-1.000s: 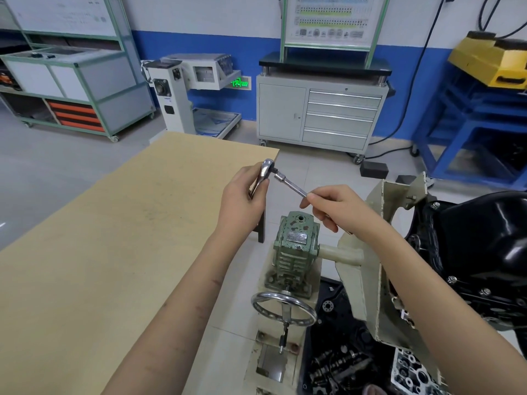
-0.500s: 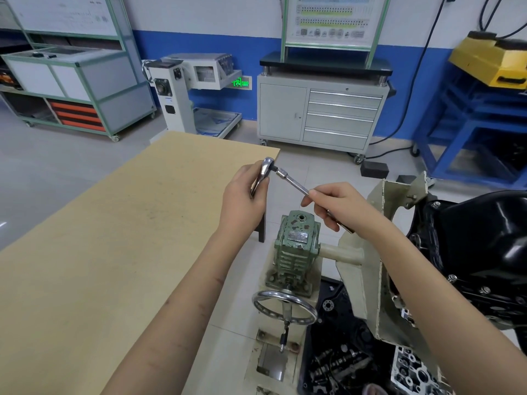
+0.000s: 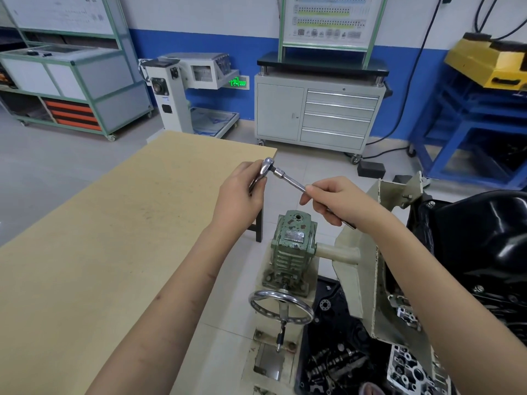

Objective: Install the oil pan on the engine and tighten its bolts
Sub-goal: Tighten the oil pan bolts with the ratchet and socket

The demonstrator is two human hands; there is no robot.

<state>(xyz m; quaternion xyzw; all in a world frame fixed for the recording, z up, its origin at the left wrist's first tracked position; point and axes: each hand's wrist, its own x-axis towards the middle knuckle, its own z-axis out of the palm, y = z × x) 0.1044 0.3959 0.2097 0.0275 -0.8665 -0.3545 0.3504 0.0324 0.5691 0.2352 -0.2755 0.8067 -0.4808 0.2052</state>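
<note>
Holding the tool in mid-air, not on the engine yet. Risks, big to small:

Oil pan (image 3: 482,240), black, sits at the right on the engine (image 3: 496,303) in the stand (image 3: 368,252), one bolt (image 3: 431,204) visible at its far rim. Can't tell how many bolts are seated. If the pan is only loosely hung, leaning on one bolt first could skew it on its joint.

Wooden surface (image 3: 114,238) at left is near, but the tool is over the floor gap and the green gearbox (image 3: 292,240). Anything dropped lands among the loose parts (image 3: 336,363) in the tray below and gets lost.

Ratchet (image 3: 263,172): left hand (image 3: 239,195) wraps the handle, head sticking out on top. Extension bar (image 3: 289,181) runs from the head down to the right hand (image 3: 335,199), fingers curled round its lower end. Looks like fitting or checking the joint. If the bar isn't clicked home it could pull off under load.

Socket end is hidden behind the right hand, so can't confirm one is fitted. A poor fit on the bolt would round the head.
</note>
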